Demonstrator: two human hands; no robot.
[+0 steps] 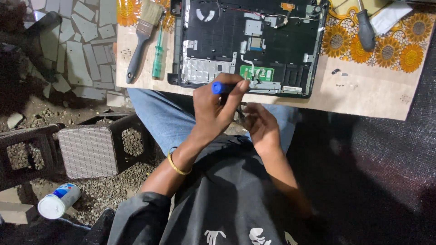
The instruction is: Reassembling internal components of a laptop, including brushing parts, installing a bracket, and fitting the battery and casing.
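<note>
Left hand (213, 106): clenched round a blue-handled screwdriver (222, 87), tip hidden; right hand (260, 124): at 4 o'clock of the left, fingers curled, contents cannot be told; opened laptop base (272, 45): at 12 o'clock, overhanging the table edge (363, 97); risk, as judged: a slipped tip could gouge the green circuit board (257, 72), and a loose screw could drop to the gravel; paintbrush (143, 38) and green screwdriver (158, 54): at 10 o'clock.
</note>
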